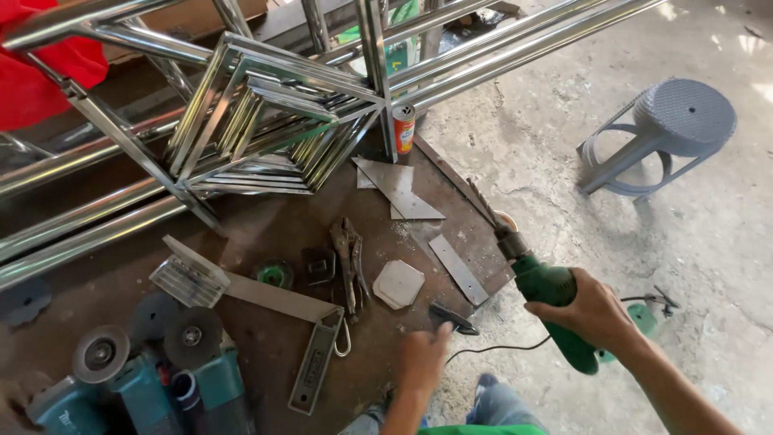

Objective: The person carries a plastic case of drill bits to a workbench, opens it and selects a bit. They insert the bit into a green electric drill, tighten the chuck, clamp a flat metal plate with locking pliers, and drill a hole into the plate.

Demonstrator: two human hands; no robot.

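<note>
Both hands busy | your right hand (592, 310) gripped the green drill (547, 294) | your left hand (423, 358) rested half-curled, empty, by the black clamp (452, 316) near the tabletop's (266, 338) front edge | you'd have done well steadying the strip (457, 268).

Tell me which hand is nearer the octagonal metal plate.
Left. The left hand lies just below the octagonal metal plate, touching a small black piece. The right hand is farther right, gripping the green drill.
</note>
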